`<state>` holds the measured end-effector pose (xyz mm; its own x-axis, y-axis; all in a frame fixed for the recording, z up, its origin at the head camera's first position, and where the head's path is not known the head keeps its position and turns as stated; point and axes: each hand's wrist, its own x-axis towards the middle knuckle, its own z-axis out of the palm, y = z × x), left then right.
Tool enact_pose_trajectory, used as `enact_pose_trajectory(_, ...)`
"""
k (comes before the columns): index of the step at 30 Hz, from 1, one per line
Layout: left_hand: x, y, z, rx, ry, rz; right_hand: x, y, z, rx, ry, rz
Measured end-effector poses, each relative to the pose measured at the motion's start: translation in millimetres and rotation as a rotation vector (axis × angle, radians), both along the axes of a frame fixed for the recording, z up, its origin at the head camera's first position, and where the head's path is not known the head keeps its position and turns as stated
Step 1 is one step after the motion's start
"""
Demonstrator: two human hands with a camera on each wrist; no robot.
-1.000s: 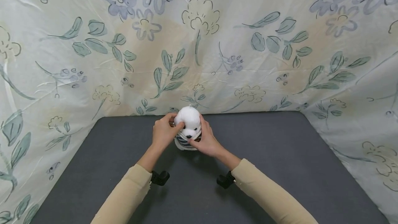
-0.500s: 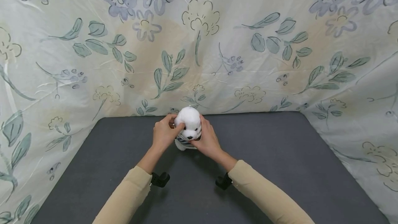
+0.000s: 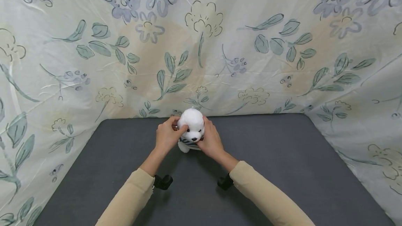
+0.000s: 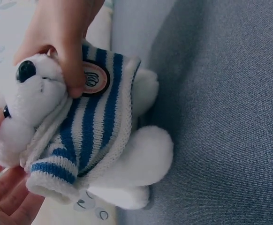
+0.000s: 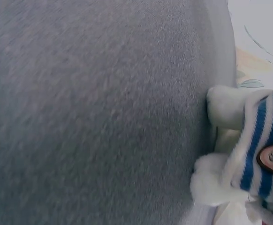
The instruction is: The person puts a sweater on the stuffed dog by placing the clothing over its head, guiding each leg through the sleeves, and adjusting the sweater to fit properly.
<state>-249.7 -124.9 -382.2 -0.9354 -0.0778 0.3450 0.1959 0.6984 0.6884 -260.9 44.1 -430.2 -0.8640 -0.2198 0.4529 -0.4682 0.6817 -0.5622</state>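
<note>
A flowery cloth (image 3: 201,44) hangs all around you, at the back and on both sides. In front of it lies the dark grey tabletop (image 3: 282,170). Your little toy sits near the back edge of the tabletop, about halfway between the left and right edges.

The toy is a white plush dog (image 3: 191,130) in a blue and white striped sweater (image 4: 92,131). It stands up tall, head on top and feet down low, with its face turned toward you. Its feet look just above the tabletop or barely touching it; you can't tell which from here.

Your two hands are on either side of the dog, so it sits right between them. Your left hand (image 3: 166,137) wraps the dog's left side, and its thumb lies across the cheek by the eye. Your right hand (image 3: 211,142) wraps the other side lower down, and its thumb (image 4: 73,70) presses the sweater just under the chin, beside a small round badge (image 4: 95,78). Both hands are curled snug around the dog, each just as close as the other.

Your sleeves (image 3: 267,198) are tan.
</note>
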Motion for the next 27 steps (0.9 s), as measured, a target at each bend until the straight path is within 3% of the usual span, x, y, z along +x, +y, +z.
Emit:
enact_pose_trajectory(4, 0.4, -1, 0.1, 0.001, -0.005, -0.005, -1.6, 8, 2.0, -0.035, -0.043, 0.118)
enact_pose_trajectory(8, 0.7, -2, -0.2, 0.001, -0.016, -0.007, -2.0, 16, 6.4, -0.038, -0.081, 0.174)
enact_pose_trajectory(18, 1.0, -3, 0.3, 0.006, -0.022, -0.01, -6.8, 30, 17.9, -0.072, -0.181, 0.239)
enact_pose_trajectory(27, 0.5, -4, -0.9, 0.014, -0.035, -0.026, -9.1, 33, 8.3, -0.033, -0.167, 0.206)
